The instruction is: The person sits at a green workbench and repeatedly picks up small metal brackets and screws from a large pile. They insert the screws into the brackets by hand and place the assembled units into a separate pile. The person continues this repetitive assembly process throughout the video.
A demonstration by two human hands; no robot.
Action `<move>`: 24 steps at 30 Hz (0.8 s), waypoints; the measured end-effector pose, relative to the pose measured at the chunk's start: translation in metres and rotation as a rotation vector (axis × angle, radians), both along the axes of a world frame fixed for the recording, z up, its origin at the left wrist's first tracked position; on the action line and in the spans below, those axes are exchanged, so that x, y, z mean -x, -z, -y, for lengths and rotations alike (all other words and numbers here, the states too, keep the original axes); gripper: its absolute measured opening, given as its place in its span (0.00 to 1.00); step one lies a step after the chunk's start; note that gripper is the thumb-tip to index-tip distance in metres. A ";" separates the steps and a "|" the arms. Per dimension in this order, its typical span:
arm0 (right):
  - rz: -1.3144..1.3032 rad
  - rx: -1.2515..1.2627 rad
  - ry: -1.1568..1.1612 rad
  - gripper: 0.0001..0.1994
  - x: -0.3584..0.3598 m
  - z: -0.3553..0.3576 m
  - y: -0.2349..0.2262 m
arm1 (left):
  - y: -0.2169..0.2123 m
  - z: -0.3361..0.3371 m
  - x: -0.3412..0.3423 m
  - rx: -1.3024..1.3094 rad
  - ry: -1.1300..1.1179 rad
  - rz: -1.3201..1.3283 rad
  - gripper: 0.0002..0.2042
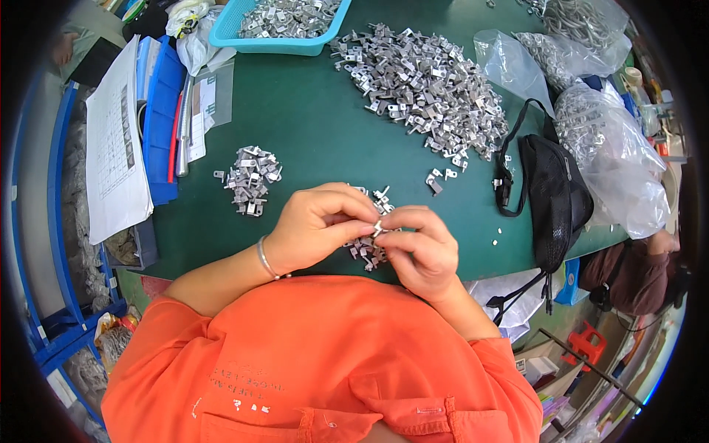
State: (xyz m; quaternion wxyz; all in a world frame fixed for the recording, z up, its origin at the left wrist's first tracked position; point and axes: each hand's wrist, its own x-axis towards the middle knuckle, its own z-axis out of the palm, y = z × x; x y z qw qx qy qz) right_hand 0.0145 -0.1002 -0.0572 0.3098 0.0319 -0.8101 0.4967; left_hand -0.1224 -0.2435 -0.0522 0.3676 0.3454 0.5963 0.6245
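My left hand [323,223] and my right hand [421,247] meet near the table's front edge, fingertips pinched on one small metal bracket [378,228]. Its shape is partly covered by the fingers. Beneath and around the hands lies a small pile of metal brackets [365,251], partly hidden by them. To the left sits another small heap of brackets [251,180]. A much larger heap of the same silvery bent pieces [425,85] spreads at the back, with a few loose ones at its near edge.
A light blue basket [273,46] of brackets stands at the back. On the left are a blue file tray [159,118] and printed sheets [114,140]. A black waist bag [554,192] and clear plastic bags [617,148] of metal parts line the right side of the green table [295,111].
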 end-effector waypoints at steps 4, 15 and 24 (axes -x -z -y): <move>0.194 -0.314 0.346 0.09 -0.002 -0.021 0.007 | -0.005 0.028 0.029 0.007 -0.237 -0.643 0.06; 0.401 0.355 0.337 0.08 -0.013 -0.025 0.015 | 0.008 0.071 0.076 0.235 -0.528 -0.939 0.06; 0.283 0.349 0.134 0.08 -0.007 -0.007 -0.005 | -0.012 0.013 0.017 0.048 -0.165 0.051 0.06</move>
